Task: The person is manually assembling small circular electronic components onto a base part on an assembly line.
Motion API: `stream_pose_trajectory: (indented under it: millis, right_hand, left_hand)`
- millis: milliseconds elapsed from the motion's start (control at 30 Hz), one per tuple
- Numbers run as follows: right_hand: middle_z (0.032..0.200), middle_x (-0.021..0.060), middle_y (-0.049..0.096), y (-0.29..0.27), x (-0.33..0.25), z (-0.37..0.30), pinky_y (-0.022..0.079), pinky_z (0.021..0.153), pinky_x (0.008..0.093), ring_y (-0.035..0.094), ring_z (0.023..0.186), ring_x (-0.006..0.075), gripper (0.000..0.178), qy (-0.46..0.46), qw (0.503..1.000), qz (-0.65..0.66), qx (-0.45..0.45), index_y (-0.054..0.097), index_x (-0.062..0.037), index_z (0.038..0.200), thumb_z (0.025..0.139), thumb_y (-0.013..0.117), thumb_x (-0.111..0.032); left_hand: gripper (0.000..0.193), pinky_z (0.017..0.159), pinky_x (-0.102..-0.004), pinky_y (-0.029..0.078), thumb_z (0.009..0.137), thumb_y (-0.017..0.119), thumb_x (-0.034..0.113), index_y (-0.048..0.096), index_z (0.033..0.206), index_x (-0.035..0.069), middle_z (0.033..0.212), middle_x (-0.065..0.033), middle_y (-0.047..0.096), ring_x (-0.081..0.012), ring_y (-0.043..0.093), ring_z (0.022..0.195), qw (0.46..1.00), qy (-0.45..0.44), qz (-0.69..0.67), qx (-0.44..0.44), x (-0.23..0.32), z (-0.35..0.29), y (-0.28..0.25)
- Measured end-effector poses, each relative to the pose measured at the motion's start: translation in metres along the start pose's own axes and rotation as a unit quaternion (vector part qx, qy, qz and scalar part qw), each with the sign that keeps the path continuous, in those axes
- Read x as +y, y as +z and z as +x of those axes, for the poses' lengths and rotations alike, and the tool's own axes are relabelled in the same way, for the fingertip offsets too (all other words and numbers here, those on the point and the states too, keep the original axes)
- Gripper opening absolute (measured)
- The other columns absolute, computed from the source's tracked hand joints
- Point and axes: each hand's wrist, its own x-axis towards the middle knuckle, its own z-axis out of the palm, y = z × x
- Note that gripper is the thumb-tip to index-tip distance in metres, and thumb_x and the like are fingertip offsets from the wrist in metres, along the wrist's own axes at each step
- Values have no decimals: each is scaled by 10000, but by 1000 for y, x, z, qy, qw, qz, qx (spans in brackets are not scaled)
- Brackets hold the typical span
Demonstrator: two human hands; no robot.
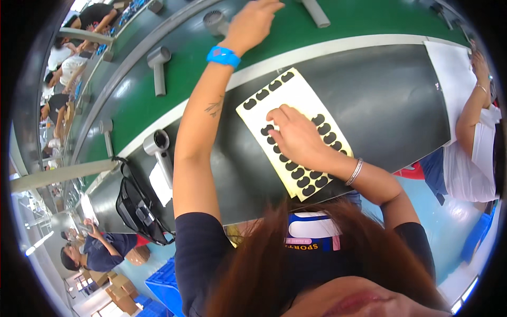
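Observation:
My left hand [254, 25] reaches over the green conveyor belt [198, 68], fingers stretched out to the right and nothing visibly held. It is between a grey hair dryer [213, 20], partly hidden behind it, and another grey hair dryer [317, 13] at the top edge. My right hand [298, 134] is over a pale yellow sticker sheet [277, 103], thumb and forefinger apart around a black sticker [267, 129]. Rows of black stickers line the sheet's far edge and near part. Some are hidden beneath the hand.
More grey hair dryers lie on the belt, one [159, 68] at left. Another dryer [158, 143] rests on the dark table [385, 100] beside a black bag [134, 198]. At right, a co-worker's arm [469, 113] is by a white sheet [441, 79]. Blue crates [165, 280] stand below left.

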Motion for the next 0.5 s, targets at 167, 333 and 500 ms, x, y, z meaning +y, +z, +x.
stream_pose_trajectory:
  millis: [167,333,500]
  right_hand:
    - [909,107,515,1,3,-2,454,733,388,551,868,297,166,8,999,18,-28,541,-41,927,792,634,-12]
    - [949,132,482,-5,0,-2,423,774,419,519,887,337,148,24,992,119,-27,494,-33,926,822,579,30]
    - [989,133,471,-2,-2,-8,399,727,395,503,826,315,123,-54,990,129,-6,465,-44,923,856,557,2]
  left_hand:
    - [452,890,-359,442,790,585,5,585,1223,137,1189,-22,602,-240,538,1104,980,91,111,-136,-6,26,78]
    - [509,975,-403,383,735,595,-70,583,1200,137,1191,-40,601,-277,508,1169,954,85,91,-274,-9,51,78]
    - [370,880,-389,462,783,665,47,562,1139,62,1143,-123,611,-261,584,1041,976,-205,-70,-33,54,83,-15]
